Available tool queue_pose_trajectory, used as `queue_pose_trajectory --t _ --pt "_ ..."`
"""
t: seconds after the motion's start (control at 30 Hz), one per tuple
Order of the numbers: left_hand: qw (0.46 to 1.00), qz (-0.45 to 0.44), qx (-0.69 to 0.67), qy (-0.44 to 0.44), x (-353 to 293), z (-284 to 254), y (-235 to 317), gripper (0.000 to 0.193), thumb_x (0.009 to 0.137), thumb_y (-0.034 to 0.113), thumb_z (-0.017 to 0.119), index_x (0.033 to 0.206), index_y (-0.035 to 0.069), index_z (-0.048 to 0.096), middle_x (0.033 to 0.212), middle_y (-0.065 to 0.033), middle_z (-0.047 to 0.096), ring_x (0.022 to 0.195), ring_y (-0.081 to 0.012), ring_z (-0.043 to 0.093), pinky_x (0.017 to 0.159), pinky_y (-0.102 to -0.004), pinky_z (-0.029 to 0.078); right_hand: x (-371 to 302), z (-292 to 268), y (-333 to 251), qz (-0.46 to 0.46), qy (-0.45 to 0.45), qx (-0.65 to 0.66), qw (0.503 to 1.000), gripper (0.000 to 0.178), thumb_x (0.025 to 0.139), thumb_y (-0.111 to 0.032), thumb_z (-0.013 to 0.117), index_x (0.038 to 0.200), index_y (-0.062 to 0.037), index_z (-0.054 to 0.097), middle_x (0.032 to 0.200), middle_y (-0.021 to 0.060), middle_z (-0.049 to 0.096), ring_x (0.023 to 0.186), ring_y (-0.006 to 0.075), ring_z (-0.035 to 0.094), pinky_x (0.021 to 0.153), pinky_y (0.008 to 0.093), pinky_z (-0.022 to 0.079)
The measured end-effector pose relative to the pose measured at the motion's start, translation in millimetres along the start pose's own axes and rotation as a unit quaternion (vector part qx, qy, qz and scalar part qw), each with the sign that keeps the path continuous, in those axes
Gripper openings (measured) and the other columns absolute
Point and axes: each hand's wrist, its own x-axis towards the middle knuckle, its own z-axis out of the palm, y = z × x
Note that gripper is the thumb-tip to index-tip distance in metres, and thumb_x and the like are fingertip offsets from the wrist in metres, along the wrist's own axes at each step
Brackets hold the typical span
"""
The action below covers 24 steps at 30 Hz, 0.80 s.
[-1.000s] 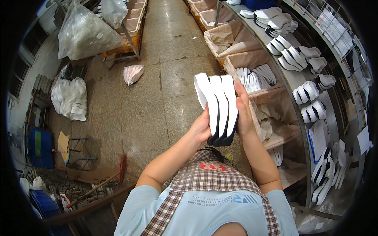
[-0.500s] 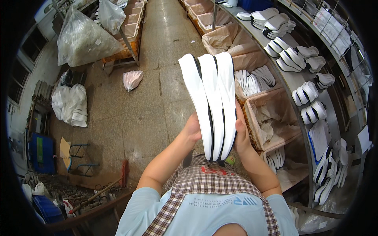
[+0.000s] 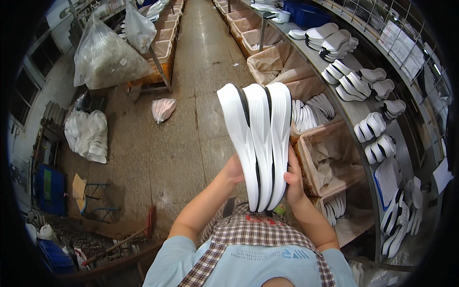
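Between my two hands, in front of my apron, is a stack of white shoe soles (image 3: 258, 138) with black edging, three of them standing side by side with their ribbed sidewalls up. My left hand (image 3: 234, 168) presses on the stack's left side, its fingers partly hidden behind the soles. Against the right side my right hand (image 3: 293, 177) is closed, with the thumb on the outermost sole and the fingers along its edge. The soles' lower ends come close to my checked apron (image 3: 258, 234).
To the right runs a long curved grey bench (image 3: 351, 103) bearing several groups of soles (image 3: 370, 123). Beneath it stand cloth-lined crates (image 3: 330, 153), some holding soles. At left are a hanging clear bag (image 3: 107, 57), a pink bag (image 3: 163, 110) on the floor and a small chair (image 3: 88, 196).
The stack has come down lower in view and tilted, showing more of the ribbed sidewalls. Both hands have moved down with it, still gripping its sides. The surroundings have shifted slightly.
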Motion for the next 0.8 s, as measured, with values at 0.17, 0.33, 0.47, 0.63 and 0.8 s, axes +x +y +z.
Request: queue_pose_trajectory --t 0.17,0.33,0.47,0.63,0.8 --pt "0.998 0.02 0.044 -0.037 0.2 5.5 8.9 0.052 0.087 0.035 0.054 0.124 -0.001 0.045 0.119 -0.0136 0.055 0.102 -0.0225 0.058 0.087 -0.037 0.049 -1.8 0.8 -2.9 0.016 -0.007 0.047 0.999 0.083 0.075 -0.036 0.047 0.138 0.0073 0.016 0.143 0.0201 0.021 0.133 0.0274 0.021 0.108 0.0381 0.017" --pt "0.997 0.033 0.064 -0.027 2.4 13.2 19.7 0.049 0.086 0.031 0.056 0.124 0.001 0.046 0.119 -0.0139 0.055 0.103 -0.0243 0.058 0.087 -0.0398 0.05 -1.1 0.8 -1.1 0.014 -0.002 0.03 0.999 0.084 0.076 -0.032 0.06 0.138 0.0059 0.018 0.136 0.018 0.03 0.128 0.0263 0.029 0.105 0.0371 0.022" --pt "0.996 0.036 0.076 -0.014 2.5 5.1 24.1 0.05 0.082 0.027 0.062 0.124 0.002 0.048 0.118 -0.0142 0.055 0.104 -0.0252 0.058 0.087 -0.0414 0.05 -1.7 -1.4 3.9 0.029 0.004 -0.008 1.0 0.086 0.075 -0.033 0.068 0.137 0.0038 0.02 0.129 0.0157 0.036 0.123 0.0264 0.034 0.103 0.0368 0.026" --pt "0.986 0.037 0.164 -0.021 -0.6 -17.7 26.6 0.043 0.083 0.017 0.061 0.122 0.003 0.049 0.118 -0.0108 0.055 0.105 -0.0235 0.056 0.088 -0.0388 0.047 -2.3 -0.8 6.8 0.05 0.016 -0.033 0.998 0.086 0.071 -0.018 0.074 0.135 0.0007 0.021 0.126 0.0134 0.039 0.117 0.0242 0.041 0.098 0.0372 0.034" --pt "0.971 0.034 0.235 0.01 -3.1 -28.2 29.1 0.034 0.083 0.005 0.059 0.116 0.007 0.054 0.111 -0.0045 0.059 0.1 -0.0182 0.057 0.085 -0.0351 0.047 -0.7 -1.2 10.3 0.082 0.009 -0.009 0.997 0.085 0.071 -0.016 0.075 0.136 -0.0008 0.021 0.128 0.0122 0.038 0.117 0.0234 0.04 0.098 0.0371 0.033"
